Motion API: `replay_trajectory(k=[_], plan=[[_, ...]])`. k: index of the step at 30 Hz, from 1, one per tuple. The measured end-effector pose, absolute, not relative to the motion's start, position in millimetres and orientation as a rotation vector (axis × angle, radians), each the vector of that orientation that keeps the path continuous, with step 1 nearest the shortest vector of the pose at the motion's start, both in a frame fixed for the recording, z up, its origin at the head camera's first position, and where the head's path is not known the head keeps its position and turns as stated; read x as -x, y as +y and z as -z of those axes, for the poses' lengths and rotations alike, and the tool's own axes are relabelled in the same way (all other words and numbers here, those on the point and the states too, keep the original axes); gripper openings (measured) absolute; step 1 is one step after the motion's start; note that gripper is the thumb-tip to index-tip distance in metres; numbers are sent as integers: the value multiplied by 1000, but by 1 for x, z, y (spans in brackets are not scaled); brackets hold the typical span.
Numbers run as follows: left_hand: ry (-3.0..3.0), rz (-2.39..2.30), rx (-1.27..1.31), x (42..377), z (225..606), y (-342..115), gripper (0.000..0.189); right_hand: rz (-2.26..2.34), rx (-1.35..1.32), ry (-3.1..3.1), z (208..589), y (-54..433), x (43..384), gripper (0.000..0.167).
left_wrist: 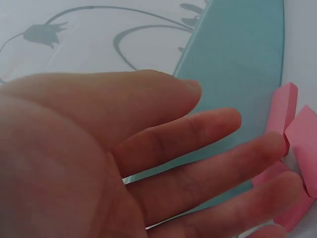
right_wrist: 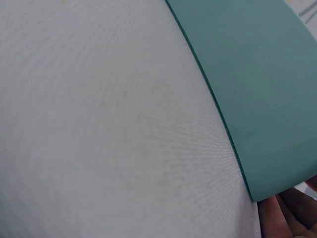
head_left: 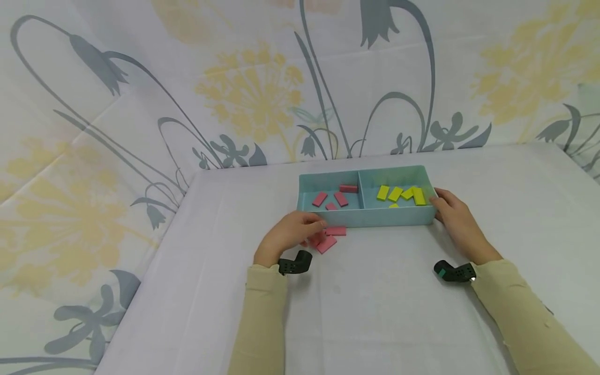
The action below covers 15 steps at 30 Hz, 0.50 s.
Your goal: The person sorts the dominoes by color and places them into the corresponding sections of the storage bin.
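Note:
A light blue two-compartment box [head_left: 365, 217] stands on the white cloth. My left hand [head_left: 295, 229] is at its front left corner, over several loose pink blocks [head_left: 327, 244] lying before the box. In the left wrist view the fingers [left_wrist: 208, 163] are nearly straight and spread, and the fingertips overlap the pink blocks [left_wrist: 282, 111]; nothing is pinched. My right hand [head_left: 457, 224] holds the box's right end, thumb at the front corner. In the right wrist view its fingers [right_wrist: 275, 218] show only partly, at the box's lower corner [right_wrist: 257, 183].
Several pink blocks [head_left: 320, 199] lie in the left compartment, and several yellow blocks [head_left: 395, 194] in the right one. A divider [head_left: 361, 190] parts them. Behind the box rises a flower-patterned cloth [head_left: 262, 104], which also runs along the left side.

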<state>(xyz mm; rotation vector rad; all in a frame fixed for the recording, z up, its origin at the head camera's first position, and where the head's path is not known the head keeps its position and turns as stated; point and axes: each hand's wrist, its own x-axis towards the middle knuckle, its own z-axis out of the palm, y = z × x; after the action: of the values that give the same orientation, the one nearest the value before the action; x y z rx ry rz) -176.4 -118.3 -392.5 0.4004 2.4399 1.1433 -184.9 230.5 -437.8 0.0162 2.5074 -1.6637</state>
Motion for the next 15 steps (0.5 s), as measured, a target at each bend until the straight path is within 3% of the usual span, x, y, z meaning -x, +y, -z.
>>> replay_trajectory(k=[15], plan=[[2451,-1044,-350,178,398,-111,25,1653,-7,2499,435,231,185,73]])
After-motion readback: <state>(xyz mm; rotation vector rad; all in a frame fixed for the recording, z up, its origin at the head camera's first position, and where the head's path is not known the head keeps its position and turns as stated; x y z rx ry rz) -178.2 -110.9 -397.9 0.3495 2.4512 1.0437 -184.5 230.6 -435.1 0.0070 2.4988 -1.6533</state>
